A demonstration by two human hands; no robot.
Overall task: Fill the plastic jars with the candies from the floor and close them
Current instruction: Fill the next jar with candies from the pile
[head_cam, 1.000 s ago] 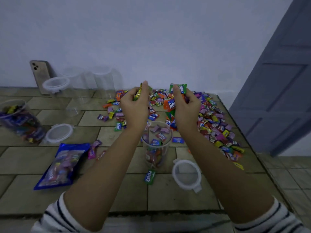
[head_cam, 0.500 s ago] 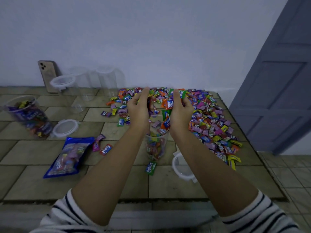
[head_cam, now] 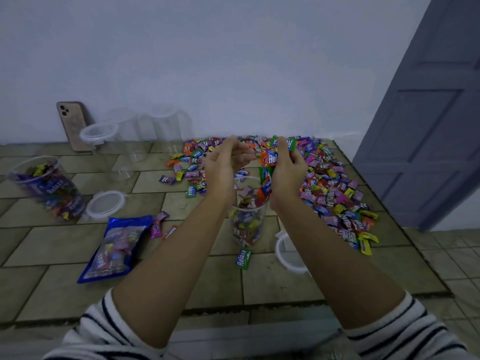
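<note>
An uncapped clear plastic jar (head_cam: 246, 224), partly filled with wrapped candies, stands on the tiled floor between my forearms. Just above its mouth, my right hand (head_cam: 288, 172) grips a bunch of candies (head_cam: 270, 158) in orange and green wrappers, and some are sliding down toward the jar. My left hand (head_cam: 223, 165) is cupped on the other side of the mouth, fingers loosely curled, with nothing visible in it. A big pile of loose candies (head_cam: 330, 188) spreads behind and to the right of the jar. The jar's lid (head_cam: 288, 253) lies under my right forearm.
At the left stand a candy-filled open jar (head_cam: 49, 190) and a loose lid (head_cam: 105, 205). Empty clear jars (head_cam: 109, 149) and a phone (head_cam: 74, 124) stand by the wall. A blue candy bag (head_cam: 114, 248) and a green candy (head_cam: 243, 259) lie nearby. A grey door (head_cam: 428, 126) is at the right.
Both hands carried candies from the pile over the jar's mouth. The left hand's fingers have loosened and its candy is gone; candies are sliding down from the right hand.
</note>
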